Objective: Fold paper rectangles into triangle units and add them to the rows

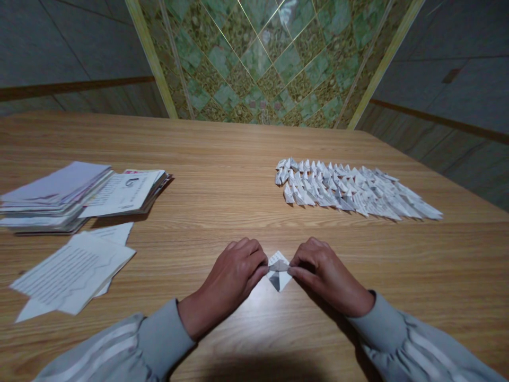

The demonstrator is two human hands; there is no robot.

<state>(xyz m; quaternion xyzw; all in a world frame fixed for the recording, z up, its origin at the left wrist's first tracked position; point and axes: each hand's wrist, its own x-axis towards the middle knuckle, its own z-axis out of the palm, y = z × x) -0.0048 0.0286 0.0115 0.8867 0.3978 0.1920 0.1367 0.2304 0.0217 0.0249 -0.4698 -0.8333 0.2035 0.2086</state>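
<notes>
A small piece of folded paper (279, 277), diamond-shaped with a grey band across its middle, is held between my two hands just above or on the table. My left hand (242, 268) pinches its left corner between thumb and fingers. On the other side, my right hand (328, 273) pinches the right corner the same way. Grey printing marks the lower part of the paper. The fingertips cover both side corners.
Several rows of folded paper boats (338, 185) stand at the back right of the wooden table (207, 180). To the left lie a stack of papers (59, 191), a printed booklet (123, 193) and loose printed sheets (75, 268). A tiled wall (270, 58) rises behind.
</notes>
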